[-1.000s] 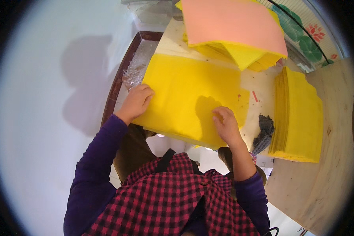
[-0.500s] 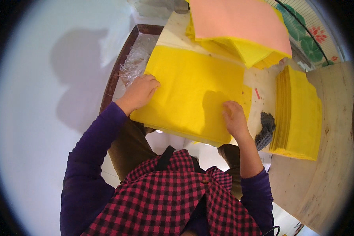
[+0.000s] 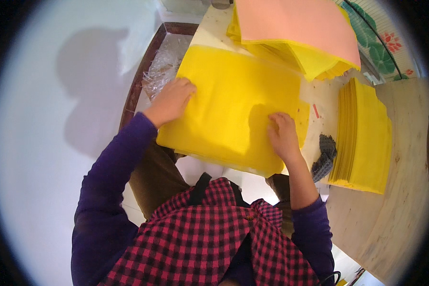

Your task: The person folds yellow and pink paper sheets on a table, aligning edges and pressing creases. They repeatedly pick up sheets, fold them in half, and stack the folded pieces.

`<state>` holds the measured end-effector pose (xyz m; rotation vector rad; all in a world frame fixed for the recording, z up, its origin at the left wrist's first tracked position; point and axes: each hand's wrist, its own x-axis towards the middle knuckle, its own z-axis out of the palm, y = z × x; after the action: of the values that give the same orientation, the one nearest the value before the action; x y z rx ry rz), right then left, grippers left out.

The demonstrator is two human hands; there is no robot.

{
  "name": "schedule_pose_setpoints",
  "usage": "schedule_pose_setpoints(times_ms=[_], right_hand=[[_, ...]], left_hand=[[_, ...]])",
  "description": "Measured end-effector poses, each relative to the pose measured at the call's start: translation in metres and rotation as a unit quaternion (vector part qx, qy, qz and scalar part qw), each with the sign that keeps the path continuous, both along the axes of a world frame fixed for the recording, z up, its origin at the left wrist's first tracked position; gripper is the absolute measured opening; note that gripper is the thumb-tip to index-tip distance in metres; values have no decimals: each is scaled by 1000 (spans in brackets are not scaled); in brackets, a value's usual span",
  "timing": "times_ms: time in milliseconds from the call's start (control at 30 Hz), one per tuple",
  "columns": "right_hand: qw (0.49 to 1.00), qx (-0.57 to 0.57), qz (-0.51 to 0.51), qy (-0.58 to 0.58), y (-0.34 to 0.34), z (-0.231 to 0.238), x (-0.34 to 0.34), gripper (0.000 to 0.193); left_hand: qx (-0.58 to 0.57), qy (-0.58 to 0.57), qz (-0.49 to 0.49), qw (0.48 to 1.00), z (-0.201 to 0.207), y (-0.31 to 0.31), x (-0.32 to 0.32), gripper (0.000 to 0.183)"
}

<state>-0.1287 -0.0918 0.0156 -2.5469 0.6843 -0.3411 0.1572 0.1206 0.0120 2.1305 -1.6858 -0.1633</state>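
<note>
A wide, flat stack of yellow cloth sheets lies in front of me, its near edge jutting past the pale table's front. At its left edge rests my left hand, fingers loosely bent over the top and the thumb side partly hidden. My right hand is at the right edge near the front corner, its fingers slightly curled and apart. Neither hand visibly grips a sheet. Just beyond the right edge a yellow piece sticks out from the stack.
Folded yellow sheets topped by a pink sheet lie at the back. On the right, a tall yellow stack stands on a wooden board, beside a crumpled dark grey cloth. Clear plastic is at the left, next to a white wall.
The view has shifted slightly. Against the stack, my right hand has moved a little away from me along the right edge; my left hand stays at the left edge.
</note>
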Motion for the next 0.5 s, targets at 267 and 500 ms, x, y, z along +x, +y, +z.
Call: schedule_pose_setpoints(times_ms=[267,500], right_hand=[[1000,17,-6,18,-6,9,7,29],[999,-6,-34,-7,-5,-4,16,30]], left_hand=[[-13,1,22,1000,11,-7,7,21],[-58,-19,23,998,2,-15,-2,19]])
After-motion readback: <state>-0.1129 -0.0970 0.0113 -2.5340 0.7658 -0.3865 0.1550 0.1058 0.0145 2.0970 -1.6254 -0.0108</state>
